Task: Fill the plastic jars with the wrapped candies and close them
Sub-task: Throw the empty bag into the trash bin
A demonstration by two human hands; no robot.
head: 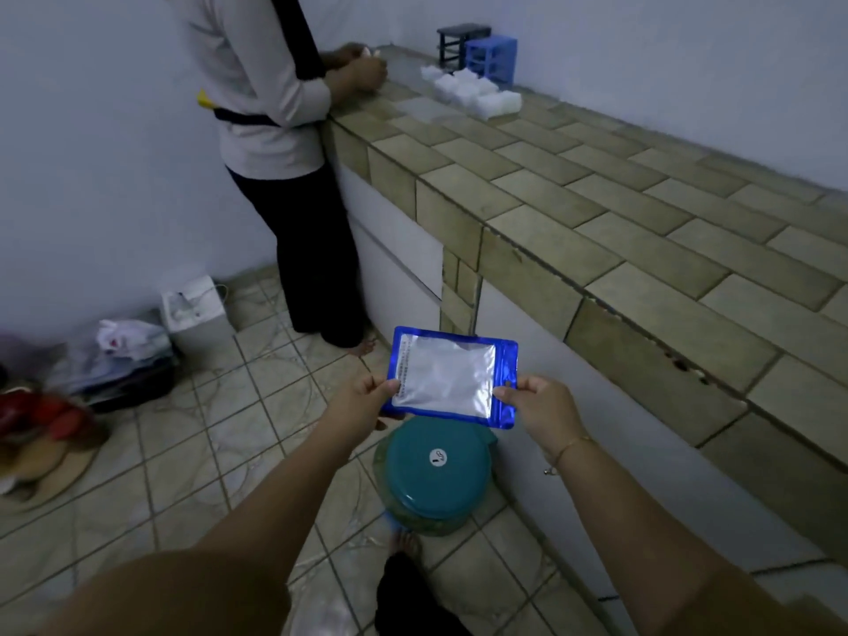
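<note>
Left hand (362,399) and right hand (537,403) each pinching a side edge of a blue-bordered silver pouch (447,378), held above a teal-lidded jar (436,475) on the tiled floor (183,452), beside a tiled counter (642,231)

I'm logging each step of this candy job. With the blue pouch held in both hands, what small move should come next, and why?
Probably pull the pouch's top edge open. Both the left hand and right hand pinch its sides, it looks sealed, and the big jar below wears its teal lid, so nothing can be poured yet.
</note>
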